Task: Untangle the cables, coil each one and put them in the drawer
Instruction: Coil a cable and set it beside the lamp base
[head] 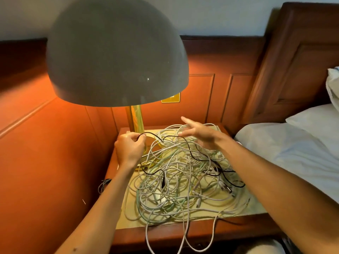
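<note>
Black cable (185, 142) pinched in left hand (129, 150).

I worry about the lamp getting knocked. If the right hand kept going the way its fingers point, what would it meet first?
The right hand points up and left over the cable tangle. Most likely it would meet the lamp's brass stem first, though depth is hard to judge.

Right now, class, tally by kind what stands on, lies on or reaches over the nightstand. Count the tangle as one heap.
Lamp: 1
Cable heap: 1
Hands: 2 (left hand holds a black cable; right hand is open)
Total: 4
</note>
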Demonstrator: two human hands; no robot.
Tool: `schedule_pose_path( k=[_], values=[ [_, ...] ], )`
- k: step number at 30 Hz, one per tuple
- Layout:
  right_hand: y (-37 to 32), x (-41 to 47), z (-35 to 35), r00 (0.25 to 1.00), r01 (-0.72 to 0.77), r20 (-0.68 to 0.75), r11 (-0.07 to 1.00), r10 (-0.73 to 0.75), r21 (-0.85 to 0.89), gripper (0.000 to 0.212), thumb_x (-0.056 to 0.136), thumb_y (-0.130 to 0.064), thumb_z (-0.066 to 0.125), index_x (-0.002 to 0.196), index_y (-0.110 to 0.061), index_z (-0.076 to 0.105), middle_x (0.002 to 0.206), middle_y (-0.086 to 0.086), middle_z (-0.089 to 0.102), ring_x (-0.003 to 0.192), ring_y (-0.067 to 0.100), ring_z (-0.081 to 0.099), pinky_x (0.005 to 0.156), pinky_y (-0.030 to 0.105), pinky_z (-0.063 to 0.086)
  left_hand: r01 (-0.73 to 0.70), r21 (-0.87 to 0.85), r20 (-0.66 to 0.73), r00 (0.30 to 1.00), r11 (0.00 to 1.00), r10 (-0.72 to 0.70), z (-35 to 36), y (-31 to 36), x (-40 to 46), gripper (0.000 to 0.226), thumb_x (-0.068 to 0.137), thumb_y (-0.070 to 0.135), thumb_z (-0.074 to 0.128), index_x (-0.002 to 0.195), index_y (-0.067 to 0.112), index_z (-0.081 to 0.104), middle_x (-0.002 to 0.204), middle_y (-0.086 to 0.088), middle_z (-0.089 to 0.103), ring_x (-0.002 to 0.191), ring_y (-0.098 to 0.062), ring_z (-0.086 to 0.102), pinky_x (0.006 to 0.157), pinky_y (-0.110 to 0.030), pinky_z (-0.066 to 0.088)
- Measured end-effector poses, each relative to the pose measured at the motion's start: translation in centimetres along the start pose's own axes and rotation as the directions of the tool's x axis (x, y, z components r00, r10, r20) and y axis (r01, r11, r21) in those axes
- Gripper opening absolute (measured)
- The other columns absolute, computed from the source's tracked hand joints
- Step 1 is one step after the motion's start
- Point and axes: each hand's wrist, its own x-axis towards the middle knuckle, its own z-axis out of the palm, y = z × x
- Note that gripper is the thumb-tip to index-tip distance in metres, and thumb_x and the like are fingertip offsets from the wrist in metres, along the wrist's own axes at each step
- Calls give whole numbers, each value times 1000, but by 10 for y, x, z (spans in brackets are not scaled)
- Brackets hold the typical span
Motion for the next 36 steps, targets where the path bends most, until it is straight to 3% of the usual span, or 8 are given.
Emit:
schedule_pose_path(
  k=[5, 8, 10, 12, 18, 25, 32, 36],
  values=[
    [-13, 11, 0, 997, 72, 77, 761, -28, -645, 100, 85, -33, 77, 159, -28, 10, 166, 1, 11, 151, 21, 15, 119, 36, 19, -213, -178, 23, 975, 961, 221, -14, 35, -16, 4, 87, 19, 73, 90, 18, 76, 81, 5, 75, 75, -5, 71, 70, -26, 59],
    [-17, 17, 1, 997, 48, 4, 609, -74, -792, 64, 90, -37, 70, 147, -22, 45, 151, 5, 45, 139, 26, 40, 108, 37, 35, -428, -196, 22, 898, 882, 440, -21, 57, -30, 9, 87, 14, 74, 96, 14, 75, 87, 13, 70, 75, 9, 66, 69, -12, 54],
    [-19, 17, -4, 985, -35, -132, 616, -112, -787, 26, 94, -39, 65, 106, -17, 69, 108, 5, 68, 108, 26, 61, 81, 35, 46, -500, -173, -8, 862, 848, 507, -27, 61, -35, 14, 86, 16, 75, 99, 11, 74, 90, 10, 70, 78, 12, 65, 70, -9, 53],
    [-22, 12, -15, 948, -135, -296, 696, -116, -705, 32, 94, -42, 65, 79, -14, 65, 80, 2, 63, 80, 21, 60, 64, 31, 41, -521, -166, -41, 852, 837, 522, -35, 61, -37, 14, 86, 19, 75, 98, 10, 74, 89, 7, 71, 78, 8, 66, 67, -10, 54],
    [-38, -14, -32, 924, -153, -379, 952, 43, -266, 20, 87, -21, 76, 84, -4, 66, 68, 6, 60, 53, 13, 48, 48, 25, 35, -488, -47, 48, 871, 872, 490, -45, 45, -48, 14, 88, 27, 73, 85, 16, 65, 80, 4, 66, 74, 5, 60, 58, -19, 51],
    [-44, -30, -52, 990, -132, -28, 984, 137, 119, 21, 91, -29, 70, 106, -17, 63, 85, 5, 60, 75, 15, 55, 69, 31, 53, -297, -3, 198, 936, 955, 292, -48, 29, -54, 18, 93, 27, 67, 81, 14, 67, 83, -3, 66, 73, -9, 60, 59, -26, 47],
    [-39, -21, -39, 989, -50, -148, 955, 7, -291, 15, 100, -17, 58, 103, -8, 69, 86, 10, 55, 62, 14, 46, 55, 28, 45, -271, 151, 411, 892, 951, 189, -28, 35, -46, 17, 95, 28, 62, 83, 17, 66, 80, 2, 64, 79, -17, 63, 69, -32, 50],
    [-33, -8, -35, 923, 13, -260, 698, -284, -716, 17, 97, -13, 62, 108, -6, 73, 96, 11, 72, 69, 17, 64, 64, 31, 55, -228, 104, 380, 909, 968, 174, -23, 35, -48, 21, 95, 26, 62, 75, 21, 61, 69, 5, 62, 66, -15, 61, 61, -30, 52]
  ],
)
